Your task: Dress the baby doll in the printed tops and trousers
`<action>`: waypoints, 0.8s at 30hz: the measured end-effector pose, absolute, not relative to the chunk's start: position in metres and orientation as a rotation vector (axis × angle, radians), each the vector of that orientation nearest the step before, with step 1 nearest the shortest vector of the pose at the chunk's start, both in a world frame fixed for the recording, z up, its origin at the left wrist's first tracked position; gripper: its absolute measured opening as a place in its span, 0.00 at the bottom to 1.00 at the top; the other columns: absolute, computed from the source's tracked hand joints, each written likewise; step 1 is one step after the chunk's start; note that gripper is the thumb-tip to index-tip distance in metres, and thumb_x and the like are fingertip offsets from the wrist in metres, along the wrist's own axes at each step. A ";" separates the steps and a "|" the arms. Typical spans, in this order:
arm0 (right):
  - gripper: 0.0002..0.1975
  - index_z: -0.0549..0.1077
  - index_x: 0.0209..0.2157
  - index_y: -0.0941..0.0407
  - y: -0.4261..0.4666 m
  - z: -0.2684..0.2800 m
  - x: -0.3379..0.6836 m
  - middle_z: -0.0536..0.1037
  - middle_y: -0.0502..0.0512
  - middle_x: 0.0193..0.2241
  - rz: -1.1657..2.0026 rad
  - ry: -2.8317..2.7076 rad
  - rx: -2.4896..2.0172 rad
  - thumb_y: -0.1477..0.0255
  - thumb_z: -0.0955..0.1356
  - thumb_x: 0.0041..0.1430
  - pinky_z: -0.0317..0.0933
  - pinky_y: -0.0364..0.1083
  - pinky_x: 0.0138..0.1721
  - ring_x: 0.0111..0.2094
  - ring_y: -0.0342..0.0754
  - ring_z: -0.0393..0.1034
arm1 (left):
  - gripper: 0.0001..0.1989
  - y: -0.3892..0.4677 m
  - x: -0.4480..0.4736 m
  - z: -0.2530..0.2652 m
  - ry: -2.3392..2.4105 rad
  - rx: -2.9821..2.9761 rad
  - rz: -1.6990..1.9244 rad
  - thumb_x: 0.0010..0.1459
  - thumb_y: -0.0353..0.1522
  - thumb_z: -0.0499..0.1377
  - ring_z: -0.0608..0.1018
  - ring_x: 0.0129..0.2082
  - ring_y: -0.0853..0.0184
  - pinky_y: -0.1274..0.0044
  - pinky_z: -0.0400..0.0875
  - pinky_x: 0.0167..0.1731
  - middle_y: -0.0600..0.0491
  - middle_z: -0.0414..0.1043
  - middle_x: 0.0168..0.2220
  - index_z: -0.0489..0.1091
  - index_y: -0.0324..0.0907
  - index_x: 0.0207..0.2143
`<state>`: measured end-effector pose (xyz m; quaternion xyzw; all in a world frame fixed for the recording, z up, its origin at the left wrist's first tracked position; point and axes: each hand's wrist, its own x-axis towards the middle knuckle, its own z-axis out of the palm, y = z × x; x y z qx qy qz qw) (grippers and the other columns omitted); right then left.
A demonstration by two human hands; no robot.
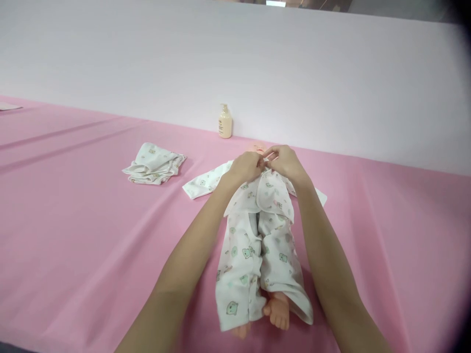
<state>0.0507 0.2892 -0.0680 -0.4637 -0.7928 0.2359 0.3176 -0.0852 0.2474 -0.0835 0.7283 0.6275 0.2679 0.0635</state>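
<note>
A baby doll [278, 310] lies on its back with its feet toward me, dressed in white printed trousers [239, 257] and a matching baby jacket [274, 196]. The jacket's sleeves stretch out to both sides. At the neck, my left hand [247, 166] pinches the jacket's collar edge. Close beside it my right hand [282, 161] has its fingertips closed on the other side of the same collar. The two hands almost touch and hide the fastening and most of the doll's head.
A pink cloth [91, 235] covers the table. Folded printed baby clothes [154, 164] lie to the left. A cream pump bottle [224, 122] stands at the back against a white panel [147, 63]. Part of a pale flat item [8, 106] shows at the far left edge.
</note>
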 end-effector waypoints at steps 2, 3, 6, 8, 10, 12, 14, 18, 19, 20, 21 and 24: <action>0.14 0.77 0.36 0.59 0.290 -0.069 0.050 0.77 0.57 0.34 0.610 -2.104 -1.225 0.82 0.69 0.45 0.65 0.43 0.31 0.27 0.43 0.70 | 0.06 0.248 -0.086 -0.083 1.845 2.205 0.843 0.53 0.25 0.55 0.74 0.28 0.66 0.76 0.64 0.30 0.49 0.74 0.29 0.72 0.39 0.27; 0.14 0.77 0.37 0.59 0.290 -0.070 0.050 0.77 0.57 0.35 0.611 -2.109 -1.226 0.82 0.69 0.45 0.65 0.43 0.31 0.27 0.43 0.70 | 0.06 0.248 -0.086 -0.083 1.825 2.189 0.864 0.53 0.25 0.55 0.74 0.28 0.66 0.77 0.64 0.31 0.49 0.74 0.29 0.72 0.38 0.27; 0.15 0.77 0.36 0.59 0.291 -0.070 0.051 0.77 0.58 0.35 0.631 -2.099 -1.199 0.83 0.68 0.44 0.64 0.43 0.30 0.28 0.44 0.70 | 0.03 0.249 -0.087 -0.081 1.787 2.065 0.975 0.53 0.28 0.58 0.74 0.28 0.66 0.77 0.66 0.32 0.49 0.74 0.29 0.72 0.37 0.28; 0.15 0.77 0.36 0.59 0.291 -0.068 0.052 0.77 0.57 0.33 0.652 -2.084 -1.159 0.84 0.67 0.45 0.65 0.43 0.31 0.29 0.45 0.71 | 0.04 0.250 -0.087 -0.079 1.778 1.949 1.056 0.52 0.30 0.61 0.74 0.28 0.67 0.77 0.67 0.32 0.49 0.74 0.28 0.72 0.37 0.30; 0.15 0.77 0.36 0.59 0.290 -0.066 0.054 0.78 0.57 0.31 0.677 -2.071 -1.122 0.84 0.66 0.46 0.65 0.43 0.33 0.30 0.46 0.72 | 0.06 0.250 -0.087 -0.078 1.749 1.828 1.128 0.50 0.31 0.63 0.75 0.27 0.68 0.77 0.68 0.31 0.50 0.75 0.28 0.71 0.37 0.31; 0.14 0.76 0.36 0.60 0.288 -0.064 0.056 0.79 0.57 0.30 0.705 -2.059 -1.108 0.83 0.66 0.47 0.66 0.44 0.34 0.30 0.46 0.73 | 0.06 0.251 -0.088 -0.078 1.679 1.730 1.183 0.49 0.30 0.64 0.76 0.27 0.68 0.77 0.69 0.32 0.51 0.75 0.27 0.71 0.38 0.31; 0.13 0.76 0.36 0.60 0.285 -0.061 0.058 0.79 0.57 0.30 0.723 -2.052 -1.108 0.82 0.67 0.48 0.66 0.44 0.35 0.30 0.47 0.73 | 0.05 0.252 -0.089 -0.079 1.588 1.671 1.230 0.49 0.28 0.63 0.76 0.27 0.68 0.76 0.70 0.32 0.51 0.75 0.26 0.70 0.38 0.30; 0.12 0.77 0.35 0.60 0.282 -0.058 0.060 0.79 0.56 0.30 0.764 -2.062 -1.096 0.82 0.66 0.48 0.66 0.44 0.34 0.28 0.46 0.72 | 0.05 0.254 -0.094 -0.080 1.500 1.607 1.284 0.48 0.25 0.61 0.77 0.28 0.67 0.75 0.72 0.34 0.51 0.75 0.25 0.71 0.37 0.31; 0.13 0.77 0.36 0.59 0.282 -0.058 0.060 0.79 0.56 0.29 0.774 -2.061 -1.099 0.82 0.66 0.48 0.66 0.44 0.33 0.28 0.46 0.72 | 0.06 0.255 -0.095 -0.081 1.490 1.605 1.287 0.48 0.24 0.61 0.77 0.28 0.67 0.75 0.72 0.34 0.50 0.75 0.26 0.71 0.37 0.32; 0.13 0.77 0.36 0.59 0.282 -0.058 0.060 0.79 0.55 0.27 0.781 -2.055 -1.107 0.82 0.66 0.48 0.66 0.44 0.33 0.27 0.46 0.72 | 0.07 0.255 -0.096 -0.081 1.480 1.608 1.286 0.47 0.23 0.60 0.77 0.29 0.67 0.74 0.73 0.35 0.50 0.75 0.26 0.71 0.37 0.32; 0.13 0.77 0.36 0.59 0.282 -0.058 0.060 0.78 0.55 0.26 0.789 -2.046 -1.117 0.82 0.66 0.48 0.67 0.44 0.33 0.26 0.46 0.72 | 0.07 0.256 -0.097 -0.081 1.467 1.616 1.284 0.47 0.23 0.60 0.78 0.30 0.67 0.74 0.73 0.35 0.50 0.75 0.27 0.71 0.37 0.32; 0.15 0.77 0.39 0.59 0.284 -0.058 0.059 0.78 0.54 0.24 0.825 -2.015 -1.119 0.81 0.66 0.47 0.67 0.45 0.34 0.27 0.47 0.73 | 0.09 0.257 -0.099 -0.083 1.441 1.634 1.271 0.47 0.21 0.58 0.78 0.32 0.67 0.74 0.74 0.38 0.49 0.76 0.30 0.71 0.37 0.33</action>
